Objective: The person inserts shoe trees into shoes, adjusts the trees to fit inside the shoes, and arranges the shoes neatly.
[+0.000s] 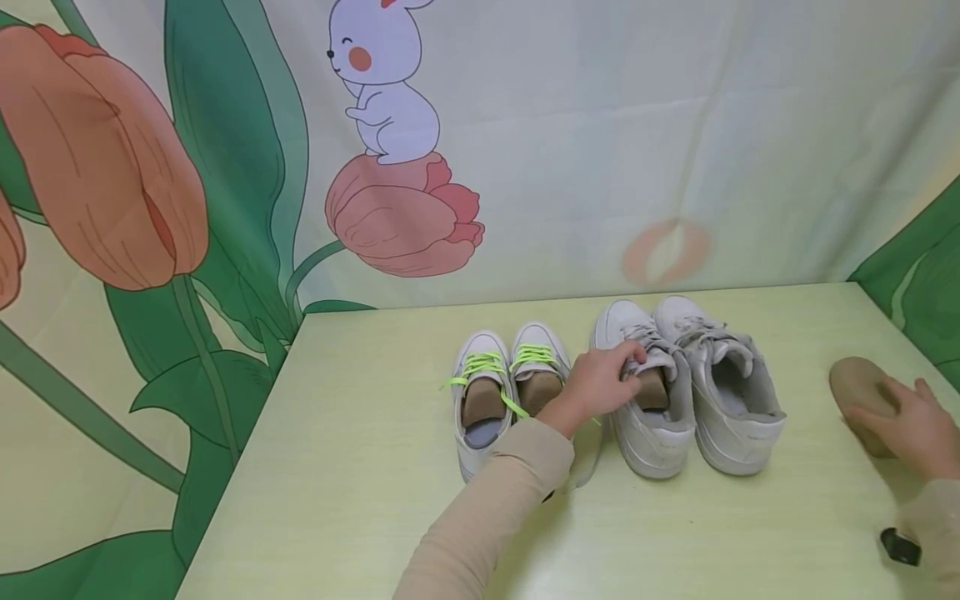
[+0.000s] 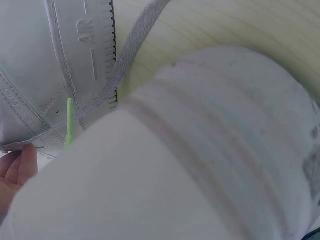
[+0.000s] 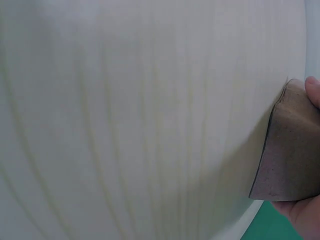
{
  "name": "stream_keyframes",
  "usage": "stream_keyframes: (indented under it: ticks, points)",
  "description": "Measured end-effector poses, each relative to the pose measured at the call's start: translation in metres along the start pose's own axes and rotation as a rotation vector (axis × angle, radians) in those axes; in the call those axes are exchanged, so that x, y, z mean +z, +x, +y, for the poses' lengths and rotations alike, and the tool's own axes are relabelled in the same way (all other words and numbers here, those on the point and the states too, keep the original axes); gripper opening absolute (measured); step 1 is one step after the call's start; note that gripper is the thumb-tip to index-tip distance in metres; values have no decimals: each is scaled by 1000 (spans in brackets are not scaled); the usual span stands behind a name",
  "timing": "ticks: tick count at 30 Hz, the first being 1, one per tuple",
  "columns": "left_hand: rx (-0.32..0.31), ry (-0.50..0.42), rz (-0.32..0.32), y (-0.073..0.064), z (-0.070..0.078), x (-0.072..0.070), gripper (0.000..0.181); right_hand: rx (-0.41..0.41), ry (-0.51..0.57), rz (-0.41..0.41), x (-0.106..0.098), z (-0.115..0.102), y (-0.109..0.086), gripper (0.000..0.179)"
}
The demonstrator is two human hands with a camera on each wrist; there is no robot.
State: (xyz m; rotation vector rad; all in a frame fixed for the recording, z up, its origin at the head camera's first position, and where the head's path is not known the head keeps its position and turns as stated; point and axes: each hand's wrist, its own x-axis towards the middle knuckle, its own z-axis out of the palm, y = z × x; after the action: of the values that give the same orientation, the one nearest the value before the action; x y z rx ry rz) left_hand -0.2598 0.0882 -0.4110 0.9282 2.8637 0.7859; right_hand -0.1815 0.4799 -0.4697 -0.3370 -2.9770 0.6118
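My left hand [image 1: 600, 383] pinches the lacing edge of the larger off-white sneaker [image 1: 652, 450], the left one of its pair; a brown insole [image 1: 652, 390] shows inside it. In the left wrist view the fingers [image 2: 22, 167] meet the edge of that shoe's opening [image 2: 20, 145], and a grey lace [image 2: 137, 37] hangs beside its side. Far to the right, my right hand [image 1: 918, 425] holds a loose brown insole [image 1: 858, 387] between thumb and fingers, above the table. The right wrist view shows this insole [image 3: 292, 150] bent in the grip.
The other larger sneaker [image 1: 738, 442] stands close on the right, its opening bare of brown. Smaller white sneakers with green laces [image 1: 480, 364] stand left, brown pieces inside, partly behind my left arm. A printed cloth [image 1: 562, 167] hangs behind the table [image 1: 337, 433].
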Motion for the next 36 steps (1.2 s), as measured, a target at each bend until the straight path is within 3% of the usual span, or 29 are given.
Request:
stream_keyframes:
  ticks: [9, 19, 28, 36]
  points:
    - [5, 2, 12, 1, 0, 1, 24, 19, -34, -55, -3, -3, 0, 79]
    - [1, 1, 20, 1, 0, 1, 24, 18, -76, -46, -2, -4, 1, 80]
    - [1, 0, -21, 1, 1, -5, 25, 23, -78, -34, 0, -2, 1, 79]
    - [39, 12, -30, 2, 4, -7, 27, 14, -77, -35, -1, -2, 2, 78]
